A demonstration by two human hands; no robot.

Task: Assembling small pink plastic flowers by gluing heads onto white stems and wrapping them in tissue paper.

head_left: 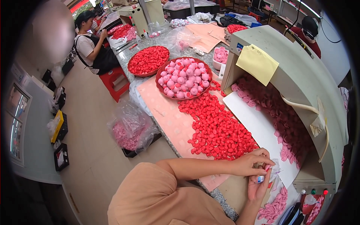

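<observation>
My left hand (248, 163) reaches across from the left, its thumb and fingers closed at a small red-and-pink piece (267, 167). Just below it, my right hand (258, 190) is curled around a small white bottle with a blue label (260, 179), fingertips close to the same piece. Which hand bears the piece's weight is hard to see. Beyond my left hand spreads a heap of glossy red pieces (221, 129) on pink paper (168, 120). Near my right hand lies a pile of pink petal-shaped pieces (275, 206).
A curved grey machine (300, 67) with pink and dark red pieces inside its opening stands at right. Farther off are a red bowl of pink balls (159, 84) and a basket of red pieces (148, 60). A co-worker (88, 45) sits far left; a bagged crate (131, 135) is below the table.
</observation>
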